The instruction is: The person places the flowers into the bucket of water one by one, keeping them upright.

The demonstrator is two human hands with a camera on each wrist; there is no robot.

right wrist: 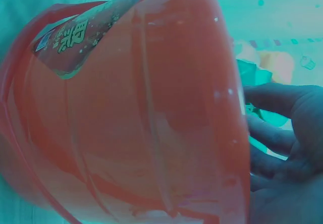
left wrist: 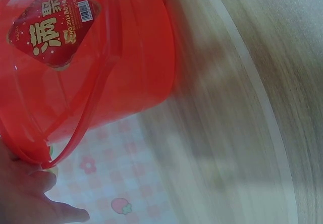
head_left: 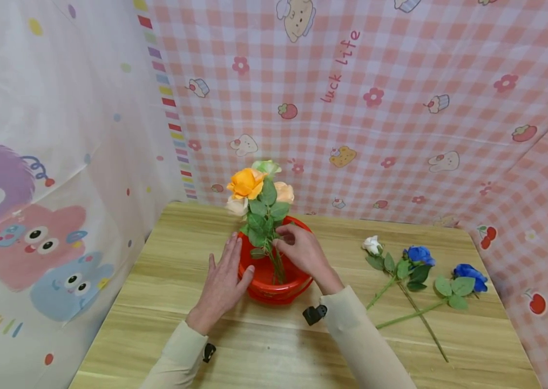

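A red plastic bucket (head_left: pixel 278 289) stands on the wooden table, holding a bunch of artificial roses: an orange rose (head_left: pixel 247 183), a peach rose (head_left: pixel 284 192), a pale rose (head_left: pixel 237 206) and a greenish one (head_left: pixel 267 167) at the back. Their green leaves and stems lean up out of it. My left hand (head_left: pixel 223 278) rests with straight fingers against the bucket's left rim. Over the right rim reaches my right hand (head_left: pixel 303 249), thumb and bent fingers pinching at a rose stem. In the right wrist view the bucket's wall hides part of those fingers.
To the right lie a white rose (head_left: pixel 372 245) and two blue roses (head_left: pixel 419 255) with crossing stems. The bucket's handle (left wrist: pixel 101 90) hangs down its side, near a red label (left wrist: pixel 53 30). Behind the table hangs a pink checked cloth (head_left: pixel 332 124).
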